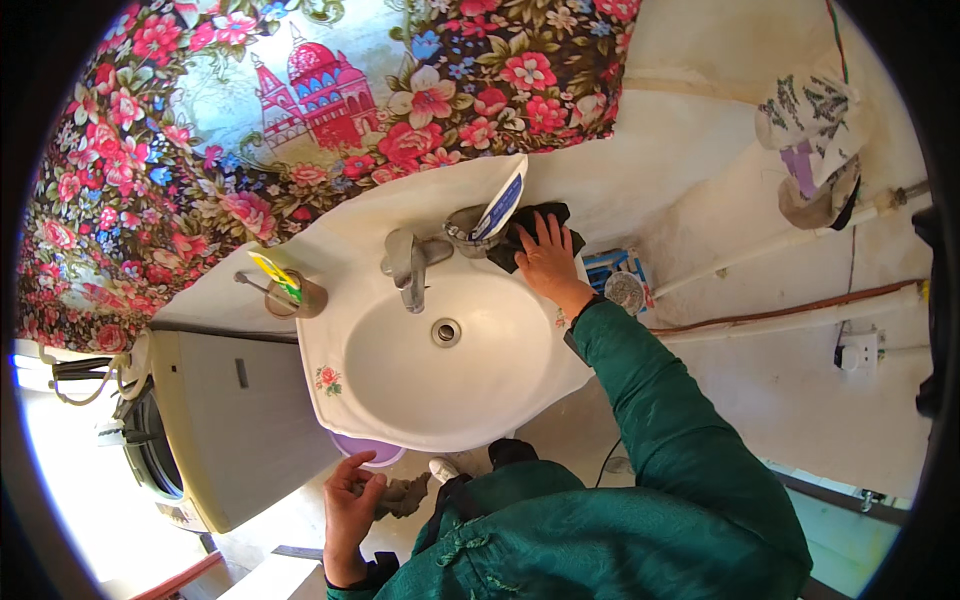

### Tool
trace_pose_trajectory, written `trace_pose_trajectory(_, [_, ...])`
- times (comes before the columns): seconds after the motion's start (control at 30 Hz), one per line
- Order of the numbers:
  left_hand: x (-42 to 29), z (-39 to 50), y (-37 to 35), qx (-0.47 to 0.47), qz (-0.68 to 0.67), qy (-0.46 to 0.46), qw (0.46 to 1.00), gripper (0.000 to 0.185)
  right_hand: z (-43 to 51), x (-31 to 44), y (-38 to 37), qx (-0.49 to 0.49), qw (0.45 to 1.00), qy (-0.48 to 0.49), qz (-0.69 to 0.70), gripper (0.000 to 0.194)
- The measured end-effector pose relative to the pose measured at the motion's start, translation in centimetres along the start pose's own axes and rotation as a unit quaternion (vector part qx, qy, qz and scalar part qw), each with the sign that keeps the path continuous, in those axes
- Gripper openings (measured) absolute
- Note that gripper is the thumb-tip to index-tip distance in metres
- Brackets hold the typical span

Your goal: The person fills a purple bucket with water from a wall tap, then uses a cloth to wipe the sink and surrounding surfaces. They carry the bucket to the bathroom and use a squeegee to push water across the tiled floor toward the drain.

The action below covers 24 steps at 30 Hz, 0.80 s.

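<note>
My right hand (550, 262) rests with spread fingers on a crumpled black cloth (504, 253) at the back right corner of a white washbasin (465, 397). Close to its fingers, a white and blue tube (501, 206) stands in a cup (461, 225). My left hand (354, 506) is raised in front of the basin at its lower left, fingers curled apart, with nothing seen in it. At the basin's back is a metal faucet (408, 266), its spout over the bowl. A brown cup (309, 298) on the left holds a toothbrush and a yellow and green tube (276, 276).
A washing machine (240, 412) stands left of the basin. Beneath the basin's front edge is a purple tub (371, 450). A blue rack (611, 266) sits right of the basin, near wall pipes (757, 255). A floral curtain (450, 97) hangs behind.
</note>
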<state>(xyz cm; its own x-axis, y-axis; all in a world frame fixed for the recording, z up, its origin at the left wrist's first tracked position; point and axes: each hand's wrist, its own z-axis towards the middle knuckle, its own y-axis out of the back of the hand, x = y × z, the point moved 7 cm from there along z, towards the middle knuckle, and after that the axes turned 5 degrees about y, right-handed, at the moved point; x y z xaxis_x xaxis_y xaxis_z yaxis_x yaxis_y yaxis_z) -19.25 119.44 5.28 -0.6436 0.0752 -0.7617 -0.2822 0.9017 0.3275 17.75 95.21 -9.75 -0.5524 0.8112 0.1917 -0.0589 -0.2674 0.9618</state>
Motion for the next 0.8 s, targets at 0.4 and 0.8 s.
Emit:
trace_pose_trajectory(0.4, [0.3,0.5,-0.8,0.080,0.002,-0.028,0.996,0.033,-12.9,3.4,3.8,0.001,0.999,0.043,0.007,0.044])
trace_pose_trajectory(0.8, [6.7,-0.6,7.8,0.084,0.012,-0.077,0.993,0.032,-23.5,21.2,2.0,-0.013,0.987,0.057,0.151,0.035])
